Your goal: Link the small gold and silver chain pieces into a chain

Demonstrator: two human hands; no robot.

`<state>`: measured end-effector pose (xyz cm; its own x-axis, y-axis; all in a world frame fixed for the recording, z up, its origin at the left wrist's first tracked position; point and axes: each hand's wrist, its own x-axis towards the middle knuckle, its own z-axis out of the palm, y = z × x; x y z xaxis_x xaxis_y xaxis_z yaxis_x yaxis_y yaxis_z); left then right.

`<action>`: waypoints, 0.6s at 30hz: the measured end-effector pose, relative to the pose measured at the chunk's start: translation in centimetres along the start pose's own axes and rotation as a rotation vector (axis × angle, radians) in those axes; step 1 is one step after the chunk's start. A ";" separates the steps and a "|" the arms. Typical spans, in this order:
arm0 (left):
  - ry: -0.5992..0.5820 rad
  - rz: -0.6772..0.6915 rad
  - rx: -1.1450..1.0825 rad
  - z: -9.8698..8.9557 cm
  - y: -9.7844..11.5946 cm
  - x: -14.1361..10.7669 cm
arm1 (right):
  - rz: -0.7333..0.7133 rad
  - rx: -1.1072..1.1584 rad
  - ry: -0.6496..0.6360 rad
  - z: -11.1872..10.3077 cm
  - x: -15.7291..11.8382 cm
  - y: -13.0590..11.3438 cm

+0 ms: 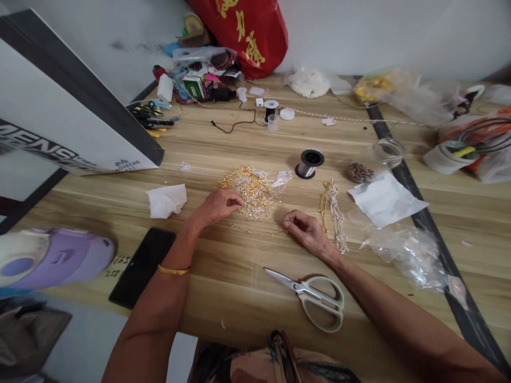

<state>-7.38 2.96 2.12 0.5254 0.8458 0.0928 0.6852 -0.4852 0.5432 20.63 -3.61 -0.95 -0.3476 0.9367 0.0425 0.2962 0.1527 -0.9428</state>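
centrally, a thin gold-coloured beaded chain [255,231] lies on the pale wood-grain counter [223,282] between left hand [221,205] and right hand [305,230], on the near side of a tangled gold-and-silver heap of chain pieces [255,197].
probably light, limp and prone to snagging, it is best pinched at an end; the right hand is curled, fingertips drawn together by its right end, a grip uncertain; the left hand is half curled at the heap's edge, its hold hidden.

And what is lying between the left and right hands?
The head view shows part of the gold and silver pile and a thin gold chain.
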 end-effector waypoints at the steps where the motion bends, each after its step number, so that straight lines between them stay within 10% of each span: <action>1: -0.005 0.004 -0.005 0.0 0.0 0.0 | 0.001 -0.001 -0.002 0.0 0.0 0.0; 18: -0.080 0.050 0.038 0.4 -0.1 0.2 | 0.004 -0.011 -0.007 0.0 0.0 -0.1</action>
<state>-7.12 3.04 1.76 0.5973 0.8004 0.0513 0.6746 -0.5360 0.5076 20.64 -3.62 -0.82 -0.3525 0.9351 0.0365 0.3073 0.1525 -0.9393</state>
